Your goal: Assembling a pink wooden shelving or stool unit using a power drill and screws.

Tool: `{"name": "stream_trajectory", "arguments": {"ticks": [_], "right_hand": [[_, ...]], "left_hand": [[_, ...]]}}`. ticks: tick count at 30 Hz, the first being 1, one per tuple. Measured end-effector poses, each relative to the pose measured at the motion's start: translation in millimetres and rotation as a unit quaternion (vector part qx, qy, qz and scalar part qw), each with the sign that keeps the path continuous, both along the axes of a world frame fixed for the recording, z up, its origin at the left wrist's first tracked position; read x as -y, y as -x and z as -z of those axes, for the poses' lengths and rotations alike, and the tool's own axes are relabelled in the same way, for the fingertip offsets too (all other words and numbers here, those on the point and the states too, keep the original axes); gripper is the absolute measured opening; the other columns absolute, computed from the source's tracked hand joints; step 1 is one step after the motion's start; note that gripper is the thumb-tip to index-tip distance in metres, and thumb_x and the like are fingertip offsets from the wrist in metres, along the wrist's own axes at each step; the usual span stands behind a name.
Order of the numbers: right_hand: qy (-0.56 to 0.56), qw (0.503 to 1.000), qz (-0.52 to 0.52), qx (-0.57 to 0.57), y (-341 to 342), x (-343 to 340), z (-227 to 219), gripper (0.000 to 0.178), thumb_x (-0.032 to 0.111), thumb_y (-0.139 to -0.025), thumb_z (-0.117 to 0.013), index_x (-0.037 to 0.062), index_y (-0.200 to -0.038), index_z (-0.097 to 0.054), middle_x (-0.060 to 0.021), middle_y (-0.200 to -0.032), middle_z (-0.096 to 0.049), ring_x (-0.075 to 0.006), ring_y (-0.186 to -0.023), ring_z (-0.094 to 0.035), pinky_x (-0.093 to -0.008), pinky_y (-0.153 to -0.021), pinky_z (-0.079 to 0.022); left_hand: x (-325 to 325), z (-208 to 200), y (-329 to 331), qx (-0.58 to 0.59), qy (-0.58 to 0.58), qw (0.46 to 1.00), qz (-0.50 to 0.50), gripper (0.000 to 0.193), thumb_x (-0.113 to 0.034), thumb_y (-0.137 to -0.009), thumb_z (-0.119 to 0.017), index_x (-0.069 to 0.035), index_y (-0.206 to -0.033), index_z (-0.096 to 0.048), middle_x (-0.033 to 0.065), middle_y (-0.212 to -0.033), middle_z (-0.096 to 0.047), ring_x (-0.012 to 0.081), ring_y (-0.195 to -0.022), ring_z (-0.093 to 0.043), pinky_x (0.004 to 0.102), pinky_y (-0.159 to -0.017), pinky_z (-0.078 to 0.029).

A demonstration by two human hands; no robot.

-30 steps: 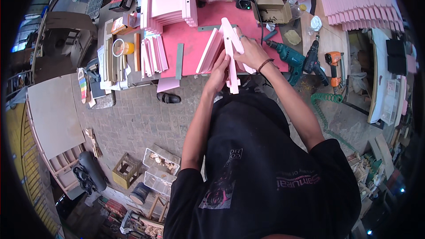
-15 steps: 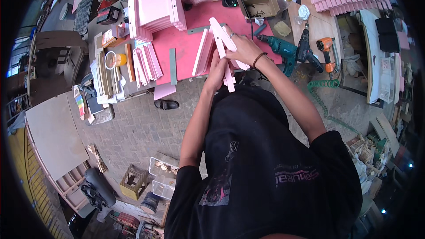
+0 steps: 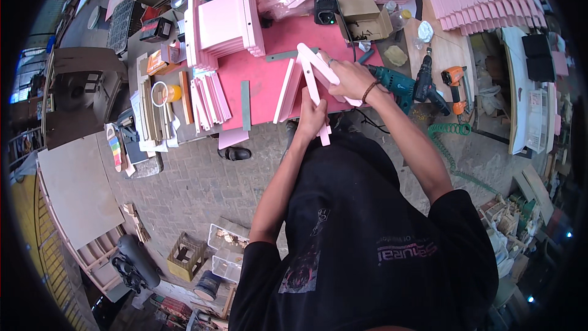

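Observation:
My left hand (image 3: 313,117) is closed around the lower part of a narrow pink wooden strip (image 3: 310,83), which has a dark hole in it. A second pink strip (image 3: 324,68) slants down to the right, gripped from above by my right hand (image 3: 351,79). The two strips meet or overlap near their far ends, making a narrow V; whether they are joined I cannot tell. Just left of them, pink boards (image 3: 285,93) stand on edge on the red work surface (image 3: 269,76). My fingertips are partly hidden behind the strips.
A teal drill (image 3: 395,86), a black cordless driver (image 3: 424,76) and an orange air tool (image 3: 454,79) lie to the right. Stacked pink panels (image 3: 223,21) stand at the back left, beside loose pink strips (image 3: 211,99). An open cardboard box (image 3: 366,15) holds dark screws. A green coiled hose (image 3: 450,129) hangs down.
My hands have moved apart: the left lower along its strip, the right farther right. The strips show more separately now. The whole view has shifted slightly.

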State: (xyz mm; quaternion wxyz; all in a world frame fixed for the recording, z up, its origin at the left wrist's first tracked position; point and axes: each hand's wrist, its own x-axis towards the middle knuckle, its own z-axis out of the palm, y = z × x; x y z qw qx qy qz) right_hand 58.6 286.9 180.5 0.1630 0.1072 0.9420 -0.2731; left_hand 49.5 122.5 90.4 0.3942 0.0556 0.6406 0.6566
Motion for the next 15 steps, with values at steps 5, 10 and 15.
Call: {"name": "stream_trajectory", "arguments": {"ticks": [5, 10, 15], "right_hand": [[-0.07, 0.997, 0.029, -0.032, -11.2, 13.0, 4.3, 0.083, 0.02, -0.067, -0.064, 0.0134, -0.143, -0.03, -0.0188, -0.096, -0.065, -0.0394, -0.082, -0.064, -0.0494, -0.071, -0.052], [-0.037, 0.995, 0.085, -0.036, -28.1, 22.8, 19.4, 0.083, 0.014, -0.073, -0.06, 0.0229, -0.146, -0.022, -0.0168, -0.11, -0.061, -0.0421, -0.081, -0.063, -0.0511, -0.072, -0.052], [-0.013, 0.991, 0.114, -0.074, -32.4, 30.9, 18.0, 0.082, 0.009, -0.072, -0.06, 0.0237, -0.145, -0.025, -0.0161, -0.11, -0.062, -0.0425, -0.079, -0.062, -0.0544, -0.07, -0.05]], "left_hand": [[-7.2, -15.1, 1.1, 0.012, 0.05, 0.998, -0.028, 0.022, -0.004, -0.088, -0.05, -0.002, -0.106, -0.038, 0.0076, -0.064, -0.051, 0.0148, -0.042, -0.053, 0.0282, -0.034, -0.041], [-26.3, -25.5, 27.5, -0.102, 0.19, 0.976, -0.026, 0.026, -0.011, -0.087, -0.051, 0.007, -0.104, -0.058, 0.0177, -0.087, -0.066, 0.0244, -0.072, -0.066, 0.0384, -0.067, -0.05], [-21.6, -4.5, 21.2, -0.248, 0.182, 0.95, -0.061, 0.032, -0.004, -0.082, -0.05, 0.01, -0.111, -0.053, 0.0234, -0.09, -0.066, 0.0309, -0.088, -0.066, 0.0414, -0.076, -0.049]]}}
